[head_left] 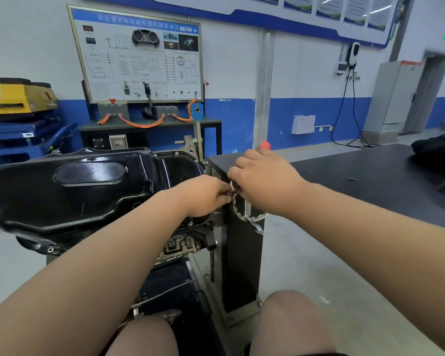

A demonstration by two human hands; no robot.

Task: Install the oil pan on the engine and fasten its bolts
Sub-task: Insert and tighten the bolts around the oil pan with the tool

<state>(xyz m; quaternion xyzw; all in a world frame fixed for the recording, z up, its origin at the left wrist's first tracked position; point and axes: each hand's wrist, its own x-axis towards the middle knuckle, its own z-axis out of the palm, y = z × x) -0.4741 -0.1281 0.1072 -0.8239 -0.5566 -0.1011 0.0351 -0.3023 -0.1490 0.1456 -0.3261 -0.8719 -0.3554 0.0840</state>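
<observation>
The oil pan (70, 188) sits on the engine (183, 242), its long axis running left to right, bolt holes showing along the near flange. Both hands meet off its right end, at the chrome handwheel (247, 214) on the stand (242, 253). The left hand (203, 194) is pinched narrow on something small and dark, too hidden to name; the right hand (265, 178) is curled over the wheel's top. The pan lies to the left, nearer the left hand.

Oil pan (70, 186) on engine (183, 242) at left; handwheel (244, 209) right of it; table (370, 176) further right; training board (139, 57) behind
</observation>
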